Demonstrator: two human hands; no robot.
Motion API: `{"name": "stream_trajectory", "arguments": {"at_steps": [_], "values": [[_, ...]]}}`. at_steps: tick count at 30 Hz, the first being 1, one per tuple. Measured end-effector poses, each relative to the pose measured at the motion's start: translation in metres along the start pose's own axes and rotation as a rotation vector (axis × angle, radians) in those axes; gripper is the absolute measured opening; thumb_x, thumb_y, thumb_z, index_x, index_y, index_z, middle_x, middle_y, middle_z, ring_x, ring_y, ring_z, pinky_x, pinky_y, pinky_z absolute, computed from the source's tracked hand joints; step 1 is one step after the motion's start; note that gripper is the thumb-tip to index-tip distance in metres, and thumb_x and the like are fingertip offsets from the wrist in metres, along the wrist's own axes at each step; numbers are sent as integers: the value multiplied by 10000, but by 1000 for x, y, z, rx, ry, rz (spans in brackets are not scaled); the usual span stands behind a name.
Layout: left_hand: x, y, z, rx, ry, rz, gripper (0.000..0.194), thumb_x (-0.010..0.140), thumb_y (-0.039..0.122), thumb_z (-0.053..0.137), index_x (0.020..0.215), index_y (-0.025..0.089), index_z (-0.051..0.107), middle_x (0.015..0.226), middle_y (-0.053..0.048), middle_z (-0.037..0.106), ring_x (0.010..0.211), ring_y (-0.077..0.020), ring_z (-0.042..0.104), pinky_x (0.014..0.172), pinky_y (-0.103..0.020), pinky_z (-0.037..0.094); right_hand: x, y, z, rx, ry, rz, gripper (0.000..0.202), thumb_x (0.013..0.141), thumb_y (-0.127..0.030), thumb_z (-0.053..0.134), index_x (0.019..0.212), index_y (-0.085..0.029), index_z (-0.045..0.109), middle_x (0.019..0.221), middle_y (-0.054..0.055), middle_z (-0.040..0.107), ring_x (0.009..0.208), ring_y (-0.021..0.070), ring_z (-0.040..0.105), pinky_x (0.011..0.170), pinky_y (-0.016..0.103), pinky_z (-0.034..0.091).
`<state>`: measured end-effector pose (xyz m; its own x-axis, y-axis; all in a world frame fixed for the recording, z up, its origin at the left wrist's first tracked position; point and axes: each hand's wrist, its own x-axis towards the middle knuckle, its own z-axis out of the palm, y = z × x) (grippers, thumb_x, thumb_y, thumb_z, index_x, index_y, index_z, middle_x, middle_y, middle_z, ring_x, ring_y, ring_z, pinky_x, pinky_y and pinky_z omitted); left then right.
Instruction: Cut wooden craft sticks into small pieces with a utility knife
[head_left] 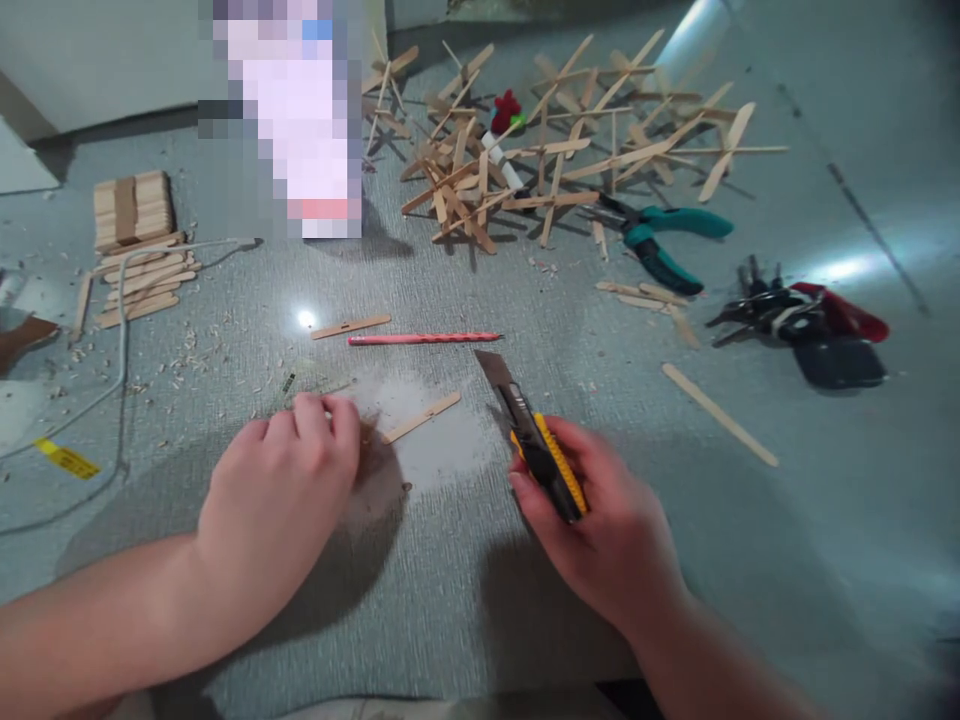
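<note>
My right hand [592,500] is wrapped round a yellow and black utility knife [551,455]. Its blade is out and points up and to the left, above the table. My left hand [292,480] is closed at the left end of a notched wooden craft stick [431,412]; its fingertips are mostly hidden behind the knuckles. Pale dust [450,450] lies around and under that stick. Just beyond are a red pencil [427,339] and another notched craft stick [352,326], both flat on the table.
Crossed craft sticks [465,190] spread across the back. Right of them lie teal-handled pliers [660,235] and a bunch of keys [772,310]. One loose stick [720,415] rests nearer. At left are a bundle of sticks [150,208], a white cable [122,350] and shavings. A blurred-out object [307,120] stands behind.
</note>
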<state>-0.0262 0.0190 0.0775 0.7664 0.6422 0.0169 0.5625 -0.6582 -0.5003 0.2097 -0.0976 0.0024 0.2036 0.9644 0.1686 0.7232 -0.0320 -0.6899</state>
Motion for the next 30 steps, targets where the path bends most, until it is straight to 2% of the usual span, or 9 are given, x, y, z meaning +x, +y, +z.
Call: {"name": "stream_trajectory", "arguments": {"at_steps": [2,4,6,8,10,16,20,24,30], "values": [[0,-2,2,57,-34,-36,278,835,-25,428,808,128,658,701,-77,640,634,-226,627,598,-339,479,0,-2,-2,-2,-10,5,345,940,-357,585,1239,-189,547,892,43,747,709,177,739,658,283,600],[0,-4,3,57,21,-36,258,887,14,441,837,106,677,944,-149,721,865,-291,690,754,-419,544,-1,-3,-4,1,-33,28,341,946,-363,578,1240,-194,546,864,32,748,691,174,739,634,272,598],[0,-1,5,-45,118,48,259,906,32,446,945,75,698,1103,-177,718,911,-293,700,731,-405,559,-2,-3,-5,2,-57,45,345,949,-372,579,1246,-201,544,844,21,747,675,170,738,619,262,597],[4,7,10,-225,170,181,269,890,41,477,1034,76,702,1004,-133,734,754,-234,690,568,-333,522,-3,-3,-6,-6,-74,54,343,954,-378,575,1249,-206,542,837,15,746,659,165,736,604,252,593],[9,18,19,-384,205,258,236,899,102,531,1059,77,702,947,-107,733,732,-221,684,545,-321,528,-4,-4,-6,-15,-74,40,352,959,-378,570,1262,-201,532,843,19,749,660,164,739,600,245,594],[20,37,42,-498,251,244,230,874,60,539,1025,29,709,867,-118,724,682,-227,677,504,-326,546,-4,-8,-7,-17,-115,-11,386,978,-311,555,1339,-196,481,891,25,773,687,156,758,605,208,599],[22,39,45,-446,359,282,228,876,19,528,1014,-40,700,813,-150,724,646,-223,677,503,-315,550,-3,-9,-5,-76,-140,-49,385,988,-270,517,1363,-191,479,1034,77,777,822,185,776,691,243,632],[27,39,46,-492,395,240,237,904,15,479,957,-20,707,790,-147,724,639,-216,683,499,-306,553,-2,-10,-1,-99,-168,-141,442,983,-192,504,1421,-179,444,1079,98,771,881,194,774,746,275,648],[30,37,49,-611,388,232,218,918,27,477,941,-12,690,711,-103,689,559,-196,632,436,-308,505,-7,-11,3,-188,-223,-198,594,995,-144,475,1566,-198,322,1056,94,767,839,194,769,628,266,636]]}}
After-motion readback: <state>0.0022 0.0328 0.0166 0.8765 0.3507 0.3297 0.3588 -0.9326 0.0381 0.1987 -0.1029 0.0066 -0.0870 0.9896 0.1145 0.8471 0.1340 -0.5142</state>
